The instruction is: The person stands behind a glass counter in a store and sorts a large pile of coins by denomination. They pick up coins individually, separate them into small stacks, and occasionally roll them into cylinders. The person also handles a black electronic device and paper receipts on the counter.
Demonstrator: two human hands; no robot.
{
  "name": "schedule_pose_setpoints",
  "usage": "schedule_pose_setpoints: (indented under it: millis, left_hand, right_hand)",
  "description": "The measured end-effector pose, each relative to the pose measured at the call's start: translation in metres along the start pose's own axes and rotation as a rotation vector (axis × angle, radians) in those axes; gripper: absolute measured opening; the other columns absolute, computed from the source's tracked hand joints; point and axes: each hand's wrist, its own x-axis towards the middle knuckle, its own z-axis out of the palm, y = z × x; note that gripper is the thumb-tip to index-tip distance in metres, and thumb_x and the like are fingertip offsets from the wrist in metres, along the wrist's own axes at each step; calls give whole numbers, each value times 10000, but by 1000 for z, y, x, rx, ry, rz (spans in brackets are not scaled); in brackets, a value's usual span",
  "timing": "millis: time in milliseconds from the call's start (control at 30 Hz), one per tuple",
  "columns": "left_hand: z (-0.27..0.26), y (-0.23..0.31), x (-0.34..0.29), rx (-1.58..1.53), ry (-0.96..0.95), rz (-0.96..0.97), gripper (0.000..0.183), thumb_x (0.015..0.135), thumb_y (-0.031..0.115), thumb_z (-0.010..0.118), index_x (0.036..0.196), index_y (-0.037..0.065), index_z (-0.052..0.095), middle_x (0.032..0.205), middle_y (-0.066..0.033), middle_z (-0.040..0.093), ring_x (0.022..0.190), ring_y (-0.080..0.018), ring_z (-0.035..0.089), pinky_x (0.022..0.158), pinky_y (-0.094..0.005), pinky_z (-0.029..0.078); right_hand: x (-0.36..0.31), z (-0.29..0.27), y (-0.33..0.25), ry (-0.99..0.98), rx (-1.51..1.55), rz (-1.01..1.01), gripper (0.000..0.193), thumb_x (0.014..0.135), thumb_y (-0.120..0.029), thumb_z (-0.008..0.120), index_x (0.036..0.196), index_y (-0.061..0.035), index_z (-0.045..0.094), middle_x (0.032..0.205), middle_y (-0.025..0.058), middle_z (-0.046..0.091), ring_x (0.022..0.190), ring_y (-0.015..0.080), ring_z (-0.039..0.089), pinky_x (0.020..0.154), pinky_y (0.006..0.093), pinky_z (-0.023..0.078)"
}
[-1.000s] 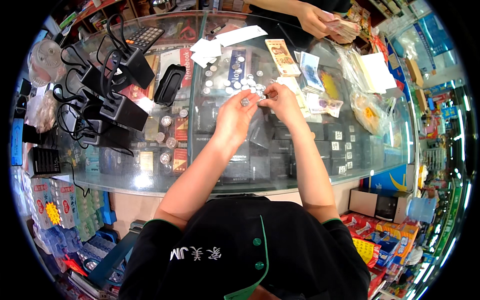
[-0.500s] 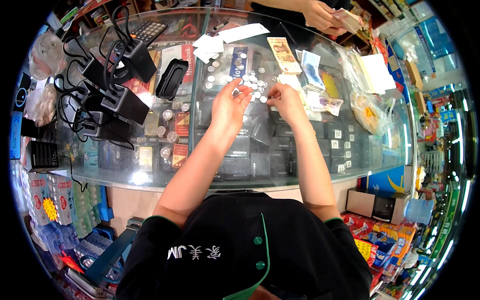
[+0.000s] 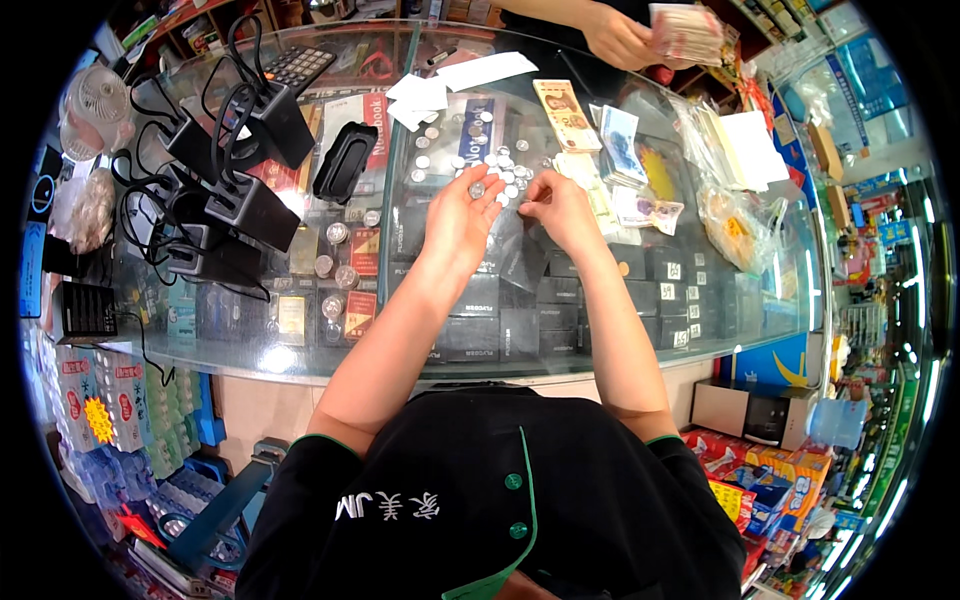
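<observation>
One or more coins [image 3: 477,190] rest on the loosely open left hand [image 3: 458,218], upper centre; the right hand [image 3: 558,206] pinches near scattered coins [image 3: 509,177], its hold unclear.

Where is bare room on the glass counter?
The glass counter looks free between the left forearm and right forearm, and rightward of the right one, nearer than the plastic bag. It is crowded around the loose coins, banknotes and black cabled units.

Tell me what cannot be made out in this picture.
In the head view:
Marks on the coins: too small.
Whether the right hand holds a coin: hidden by its fingers.
Face of the co-worker: cut off by the top edge.
What the bag holds: blurred by cloudy plastic.
</observation>
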Motion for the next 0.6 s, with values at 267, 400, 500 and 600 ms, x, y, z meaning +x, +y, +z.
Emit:
schedule_pose_setpoints:
  millis: [267,400,500,600]
  left_hand:
    - [4,-15,-19,-66,-104,-216,187,962,104,477,1099,-11,529,980,-79,559,907,-174,574,791,-290,471]
    - [-1,-25,-44,-61,-186,-371,119,964,104,473,1025,18,528,835,-32,545,697,-111,509,649,-254,445]
    - [-9,-32,-58,-53,-300,-531,127,958,93,470,1046,23,528,841,-41,546,680,-115,495,664,-254,438]
    - [-11,-33,-40,23,-142,-360,155,960,88,460,1079,15,527,889,-55,558,730,-122,503,690,-254,435]
  right_hand:
    - [27,-34,-13,104,27,-74,206,747,-68,721,912,19,634,786,112,660,744,193,633,685,315,492]
    - [58,-30,22,64,-199,-207,188,733,-51,720,882,19,629,805,150,662,774,269,648,707,353,498]
    - [65,-24,29,8,-183,-158,167,733,-33,710,863,13,617,799,146,649,752,261,636,685,347,490]
    - [65,-25,27,22,-206,-194,169,722,-28,709,837,17,594,777,153,640,732,285,631,672,366,487]
